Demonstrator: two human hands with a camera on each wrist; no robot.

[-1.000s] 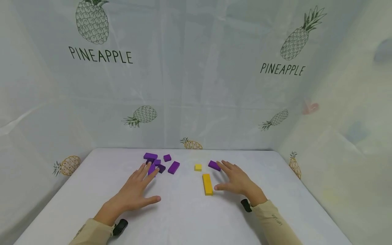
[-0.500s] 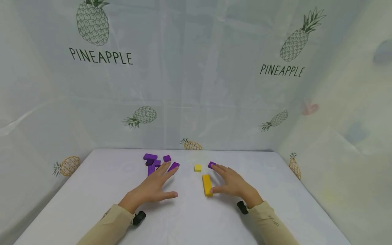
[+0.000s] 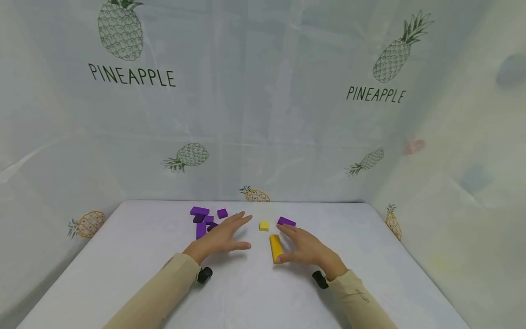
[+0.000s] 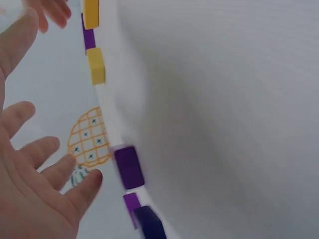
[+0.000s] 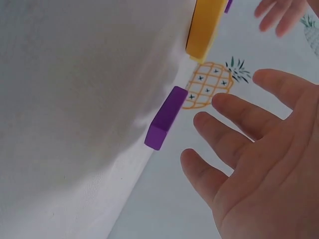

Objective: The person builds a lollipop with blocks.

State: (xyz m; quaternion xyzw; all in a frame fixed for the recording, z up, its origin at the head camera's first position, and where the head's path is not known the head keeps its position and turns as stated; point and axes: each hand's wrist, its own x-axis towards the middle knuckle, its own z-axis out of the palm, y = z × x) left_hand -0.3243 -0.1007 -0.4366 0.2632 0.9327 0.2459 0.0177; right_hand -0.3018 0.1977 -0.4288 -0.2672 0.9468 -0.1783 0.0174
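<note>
My left hand (image 3: 219, 238) hovers over the table with spread fingers and nothing held, just right of a loose group of purple blocks. It hides part of that group; a long purple block (image 3: 201, 230) and a small purple one (image 3: 222, 213) still show. My right hand (image 3: 306, 249), fingers likewise extended, is over the right side. Its thumb overlaps the near end of a long yellow block (image 3: 275, 246) in the head view, and its fingertips overlap a purple block (image 3: 286, 221). Between the hands sits a small yellow block (image 3: 264, 226). In the right wrist view, a gap separates the fingers from the purple block (image 5: 167, 117).
A white-covered table (image 3: 255, 297) carries all the blocks. Behind it hangs a pale curtain (image 3: 263, 114) printed with pineapples, and similar sheeting (image 3: 456, 205) closes off the sides. A dark camera sits at each wrist.
The left hand has travelled right, from above the purple group toward the middle. The right hand has shifted slightly left, nearer the long yellow block. The blocks lie where they were.
</note>
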